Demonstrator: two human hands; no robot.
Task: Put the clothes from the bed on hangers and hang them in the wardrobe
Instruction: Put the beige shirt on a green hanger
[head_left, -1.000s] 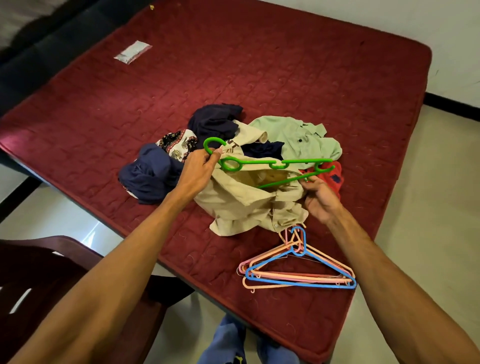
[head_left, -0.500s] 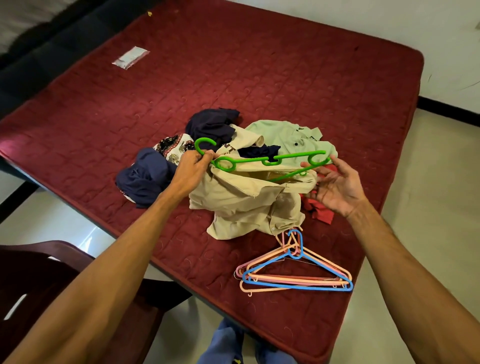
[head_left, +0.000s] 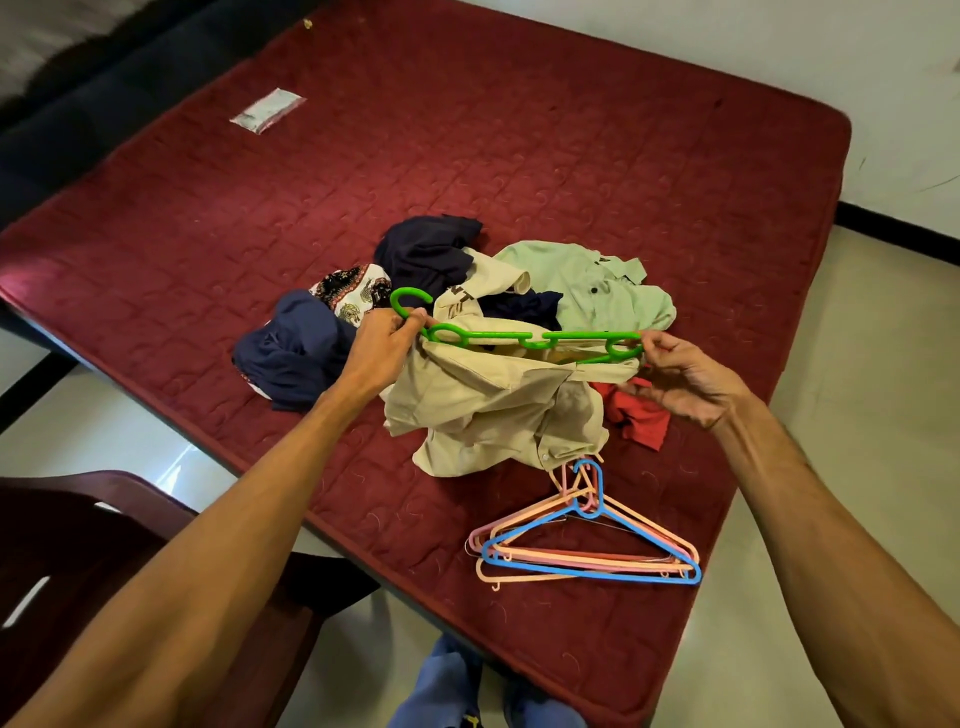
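Note:
A green hanger (head_left: 524, 338) lies sideways inside a beige shirt (head_left: 483, 410) above the pile of clothes on the maroon bed (head_left: 519, 156). My left hand (head_left: 382, 348) grips the hanger just below its hook, together with the shirt's cloth. My right hand (head_left: 680, 376) pinches the hanger's far end. Around the shirt lie a pale green shirt (head_left: 597, 291), navy garments (head_left: 296, 348), a patterned cloth (head_left: 353, 291) and a red garment (head_left: 636, 415).
A stack of blue, pink and peach hangers (head_left: 587, 540) lies on the bed near its front edge. A small clear packet (head_left: 267, 109) sits at the far left. A dark wooden chair (head_left: 78, 551) stands at the lower left. No wardrobe is in view.
My right hand left the shirt's cloth, opened beside the hanger, and now pinches the hanger's right end. The hanger has levelled out. The left hand kept its hold.

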